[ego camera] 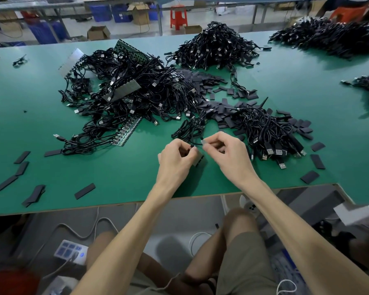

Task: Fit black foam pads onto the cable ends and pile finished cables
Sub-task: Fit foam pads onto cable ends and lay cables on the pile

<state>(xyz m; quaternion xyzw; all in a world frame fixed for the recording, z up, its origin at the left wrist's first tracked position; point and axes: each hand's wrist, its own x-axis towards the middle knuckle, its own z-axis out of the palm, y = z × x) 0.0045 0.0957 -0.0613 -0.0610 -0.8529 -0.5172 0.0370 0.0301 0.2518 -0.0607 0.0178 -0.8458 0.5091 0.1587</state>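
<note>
Two hands (175, 158), five cable heaps (126, 92), one green table (126, 179), one red stool (178, 17).

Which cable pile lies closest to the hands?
The pile beside the right hand, plugs pointing at the near table edge; the others lie farther back.

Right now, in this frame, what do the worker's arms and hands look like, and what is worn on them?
The left hand and right hand are gloveless, on bare forearms with no sleeve in view. No watch, bracelet or ring shows. Below the table edge, khaki shorts cover the thighs.
</note>
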